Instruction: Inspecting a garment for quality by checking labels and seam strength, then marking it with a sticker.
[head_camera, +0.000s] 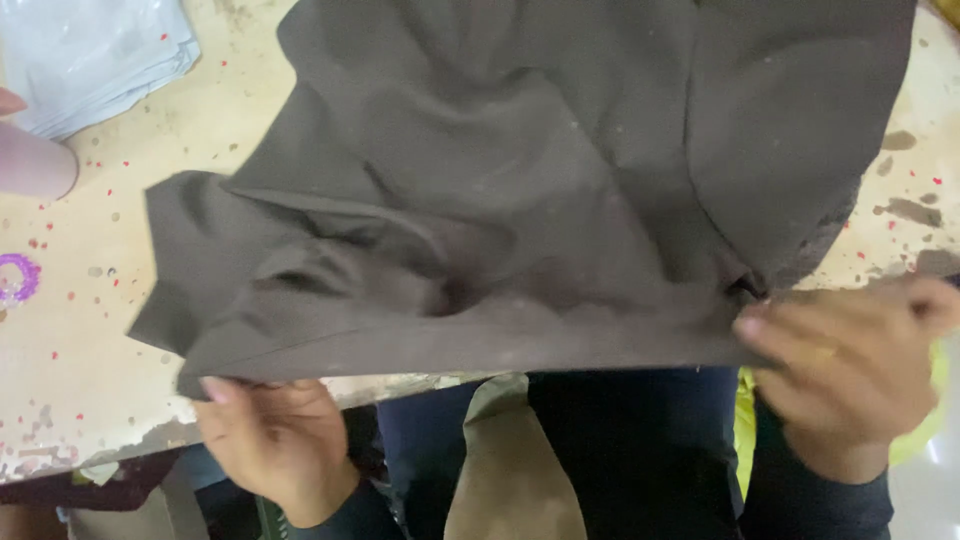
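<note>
Dark grey garment (520, 190) bunched on speckled tabletop (80, 300), near hem hanging over the edge; left hand (275, 435) and right hand (850, 365) each pinch that hem, stretching it straight between them.

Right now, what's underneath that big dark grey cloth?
The dark grey cloth lies on a pale, paint-speckled table, bare around its edges. The left hand and right hand grip its near hem. Whatever lies beneath its middle is covered.
</note>
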